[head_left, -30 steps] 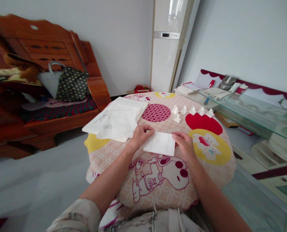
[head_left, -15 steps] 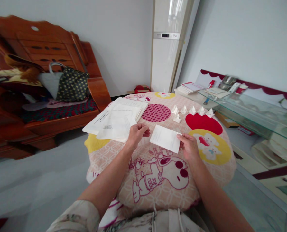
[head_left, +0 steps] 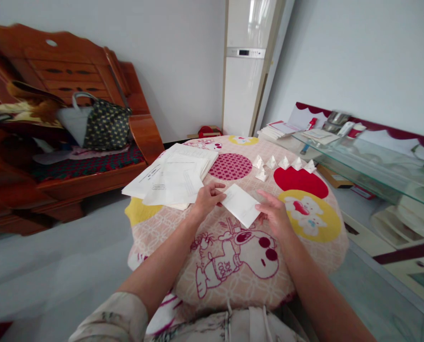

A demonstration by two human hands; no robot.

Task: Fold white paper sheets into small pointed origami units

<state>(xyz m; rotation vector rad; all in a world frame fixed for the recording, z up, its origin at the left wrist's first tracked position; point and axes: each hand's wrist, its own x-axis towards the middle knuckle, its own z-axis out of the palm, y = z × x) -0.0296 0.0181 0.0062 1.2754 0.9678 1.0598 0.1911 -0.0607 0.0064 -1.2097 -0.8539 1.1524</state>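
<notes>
Pinching a small white paper (head_left: 239, 204) by its left corner with the fingers (head_left: 217, 185) of the left hand (head_left: 205, 199), closed narrow upon it. Touching the same sheet at its right corner with the thumb (head_left: 264, 209) of the right hand (head_left: 278, 216); index finger (head_left: 265, 195) lifted and spread apart; whether gripped from beneath as well, hard to tell. Placed between both hands, aslant, near the middle of the surface (head_left: 153, 230).

Just below, printed on the cloth: one cartoon dog (head_left: 265, 261) with red glasses. Beyond, toward the far right edge: six small pointed paper pieces (head_left: 285, 163), white, five in a row and one in front at the left end. Left of the left hand: one loose stack of printed sheets (head_left: 165, 173), corners uneven.

Farther out, to the left: one carved wooden settee (head_left: 91, 57), bearing a dark patterned bag (head_left: 107, 124). To the right: one glass shelf (head_left: 372, 173). At the back: one tall white unit (head_left: 242, 90) with a display strip.
</notes>
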